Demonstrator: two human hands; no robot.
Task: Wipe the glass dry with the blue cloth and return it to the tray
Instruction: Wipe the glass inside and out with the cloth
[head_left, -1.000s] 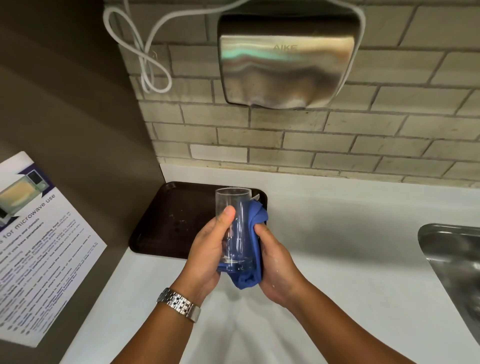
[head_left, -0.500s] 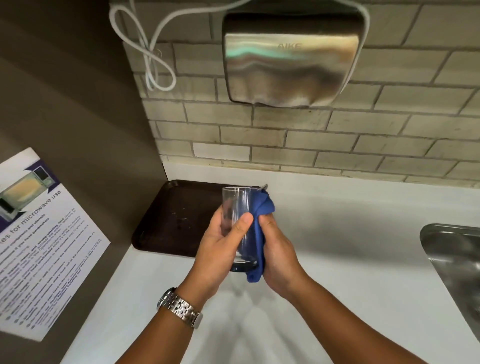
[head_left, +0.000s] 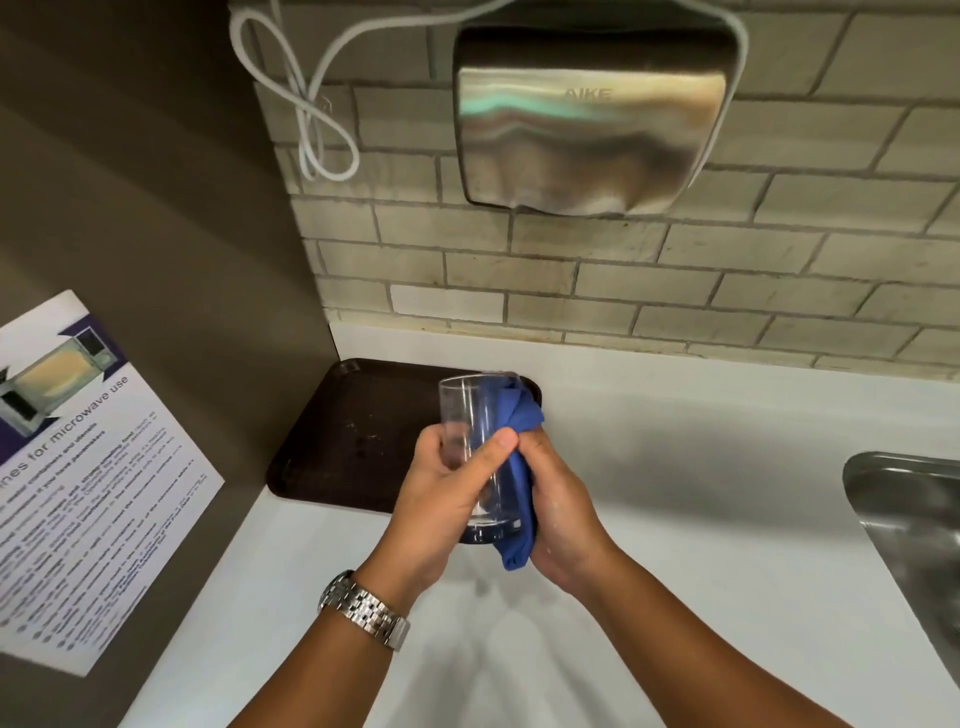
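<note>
A clear tall glass (head_left: 470, 415) is held upright above the white counter, in front of the dark brown tray (head_left: 358, 436). My left hand (head_left: 441, 499) grips its left side, thumb across the front. My right hand (head_left: 561, 514) presses the blue cloth (head_left: 519, 452) against the glass's right side, from near the rim down past the base. The tray lies in the back left corner of the counter, and I see nothing on it but a few water marks.
A steel hand dryer (head_left: 592, 124) hangs on the brick wall above, with a white cable (head_left: 317, 119) looped to its left. A steel sink (head_left: 914, 525) is at the right edge. A microwave notice (head_left: 78, 478) is stuck on the left wall.
My left hand has shifted its grip around the glass, thumb now lower across the front. The cloth has bunched narrower along the right side. The glass stays in about the same place.
</note>
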